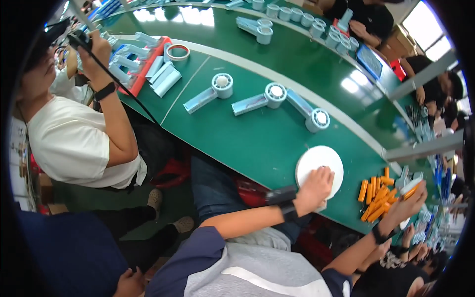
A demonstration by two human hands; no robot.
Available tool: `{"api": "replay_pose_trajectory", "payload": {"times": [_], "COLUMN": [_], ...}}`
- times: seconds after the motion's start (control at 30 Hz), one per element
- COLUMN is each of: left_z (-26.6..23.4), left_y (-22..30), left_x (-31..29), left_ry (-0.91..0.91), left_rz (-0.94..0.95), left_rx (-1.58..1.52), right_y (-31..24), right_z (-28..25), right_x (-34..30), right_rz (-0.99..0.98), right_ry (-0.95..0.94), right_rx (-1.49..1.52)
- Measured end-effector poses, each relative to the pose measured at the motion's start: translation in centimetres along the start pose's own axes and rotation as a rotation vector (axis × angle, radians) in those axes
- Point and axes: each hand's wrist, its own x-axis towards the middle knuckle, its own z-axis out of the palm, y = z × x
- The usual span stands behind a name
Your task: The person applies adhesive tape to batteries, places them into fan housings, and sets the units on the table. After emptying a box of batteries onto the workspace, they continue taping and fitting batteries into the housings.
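My left hand (315,189) lies over a white round disc (309,161) on the green table, its fingers curled together on the disc and its wrist in a black band. What the fingertips touch there is partly hidden. Further right, my right hand (406,204) is closed on an orange cylinder (413,190), which looks like a battery cell. Just beside this hand, a loose pile of similar orange cylinders (378,199) covers the table. Three light-blue handheld fan bodies (222,85), (275,94), (317,120) with round heads lie beyond my left hand.
Light-blue handle shells (166,79), a tape roll (178,52) and a red rack (148,69) stand at the left. A person in a white shirt (74,138) sits there holding a black corded tool. A raised pale rail (277,72) divides the table; cups (307,20) line the far side.
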Motion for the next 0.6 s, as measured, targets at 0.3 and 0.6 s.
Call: {"api": "replay_pose_trajectory", "payload": {"times": [0.3,0.6], "left_z": [-11.5,-16.8], "left_y": [-7.6,-17.6], "left_x": [0.9,-0.8], "left_ry": [0.226,-0.096], "left_rz": [0.195,-0.097], "left_rx": [-0.025,0.388], "right_y": [-1.7,-0.3], "right_z": [4.6,11.0], "right_x": [-16.4,-20.6], "right_rz": [-0.13,0.793], "right_ry": [-0.271,-0.466], "right_rx": [-0.427,0.719]}}
